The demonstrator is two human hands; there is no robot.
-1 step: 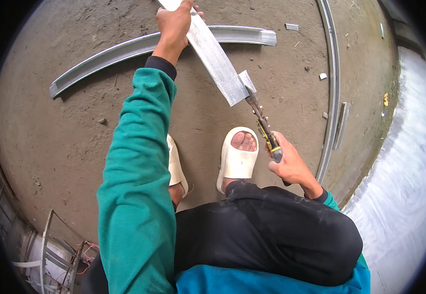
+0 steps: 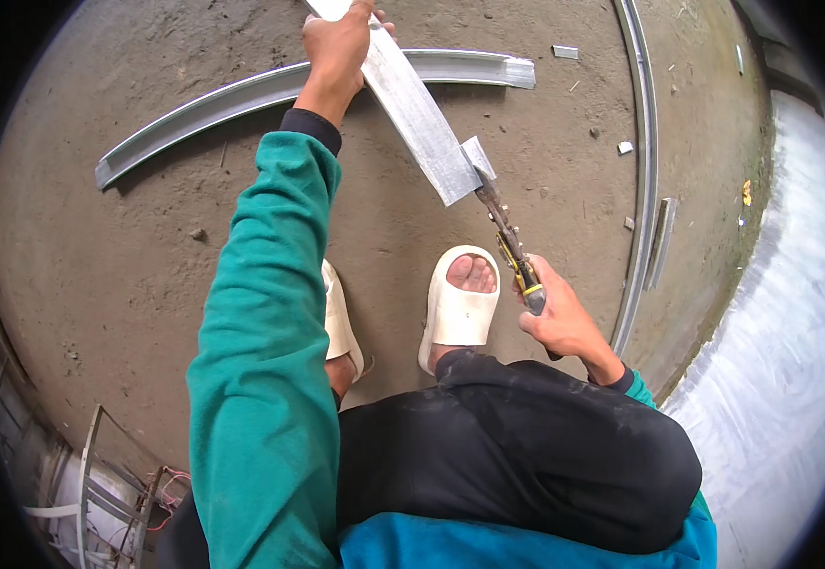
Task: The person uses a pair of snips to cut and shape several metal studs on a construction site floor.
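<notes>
My left hand [image 2: 335,52] is wrapped round a silvery metal channel [image 2: 417,119], which slants down and to the right from the top edge of the view. My right hand [image 2: 564,315] grips a pair of tin snips [image 2: 523,270] by black and yellow handles. The jaws of the snips meet the channel's lower right end. There a small metal flap [image 2: 478,156] stands out from the side of the channel. How far the blades reach into the metal cannot be made out.
Behind my left hand another metal channel [image 2: 199,109] lies on the brown ground. A long metal strip [image 2: 642,180] runs down the right, with a short channel piece [image 2: 662,242] beside it. Small offcuts [image 2: 565,52] lie about. At lower left stands a metal frame [image 2: 85,484] with red wires.
</notes>
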